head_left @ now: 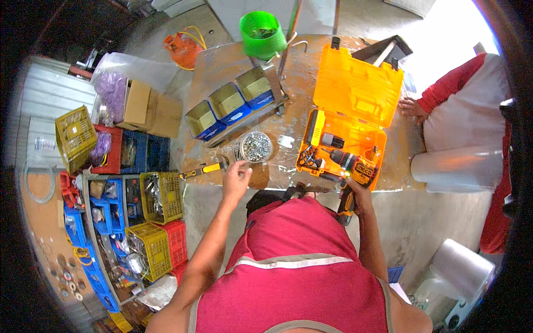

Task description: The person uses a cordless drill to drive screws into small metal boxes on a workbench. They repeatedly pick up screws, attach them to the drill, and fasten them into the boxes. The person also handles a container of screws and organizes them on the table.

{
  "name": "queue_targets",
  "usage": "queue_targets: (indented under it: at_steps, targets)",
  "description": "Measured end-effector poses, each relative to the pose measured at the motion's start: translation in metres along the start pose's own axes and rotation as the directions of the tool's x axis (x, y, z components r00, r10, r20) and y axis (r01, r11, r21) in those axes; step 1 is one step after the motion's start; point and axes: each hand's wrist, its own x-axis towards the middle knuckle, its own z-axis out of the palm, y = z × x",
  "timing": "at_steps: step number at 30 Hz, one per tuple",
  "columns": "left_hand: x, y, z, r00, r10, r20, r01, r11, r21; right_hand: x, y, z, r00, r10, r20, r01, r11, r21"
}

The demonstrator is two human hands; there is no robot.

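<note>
My right hand is wrapped round the handle of a yellow and black cordless drill. The drill's body lies over the front right of an open orange tool case, chuck pointing left. Close to the table's front edge, my left hand has its fingers loosely apart, with nothing visible in them. Just beyond its fingertips stands a round tub of screws, with a few thin metal pieces beside it. A yellow and black utility knife lies left of that hand.
Three blue bins stand in a row behind the tub. A green bucket is at the table's far edge. Another person's hand rests on the table at right, near a plastic film roll. Crates fill the left side.
</note>
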Motion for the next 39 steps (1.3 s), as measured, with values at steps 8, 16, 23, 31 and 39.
queue_targets:
  at_steps: [8, 16, 23, 31, 39]
  targets:
    - [0.082, 0.043, -0.052, 0.920, 0.337, -0.202, -0.302, 0.935, 0.186, 0.002, -0.001, 0.005, 0.999, 0.047, 0.013, -0.046, 0.997, -0.061]
    - [0.227, 0.076, -0.051, 0.907, 0.420, 0.039, -0.388, 0.792, 0.471, -0.019, 0.007, 0.027, 0.999, -0.040, -0.020, 0.040, 0.998, -0.038]
    - [0.267, 0.075, -0.015, 0.918, 0.386, 0.095, -0.385, 0.807, 0.447, -0.035, 0.005, 0.050, 0.982, -0.073, -0.176, 0.071, 0.997, -0.015]
    - [0.268, 0.071, -0.011, 0.911, 0.406, 0.075, -0.405, 0.843, 0.354, -0.028, 0.007, 0.063, 0.957, -0.056, -0.284, 0.057, 0.998, -0.005]
    - [0.245, 0.071, -0.019, 0.862, 0.506, 0.023, -0.443, 0.732, 0.518, 0.004, 0.000, 0.038, 0.967, -0.019, -0.253, 0.079, 0.970, 0.231]
